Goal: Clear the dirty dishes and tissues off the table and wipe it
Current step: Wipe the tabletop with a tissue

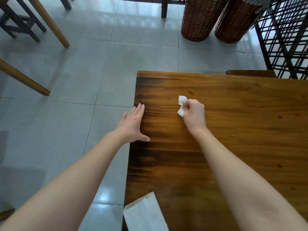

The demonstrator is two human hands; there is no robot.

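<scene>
One table (241,130), one tissue (182,99), one paper bag (145,214), two wicker baskets (198,19) (233,22).

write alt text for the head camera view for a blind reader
A person's right hand grips a crumpled white tissue against a wooden table, just short of a small spill. The left hand rests flat at the table's left edge; a white paper bag sits at the near corner.

counter (233,147): brown wood, darker toward the left edge | tissue (181,104): white, crumpled, held against the far-left area by the right grip (194,112) | wet spot (191,92): seen just beyond the tissue | left grip (133,124): laid flat on the left edge | paper bag (145,214): white, laid at the near left edge
</scene>
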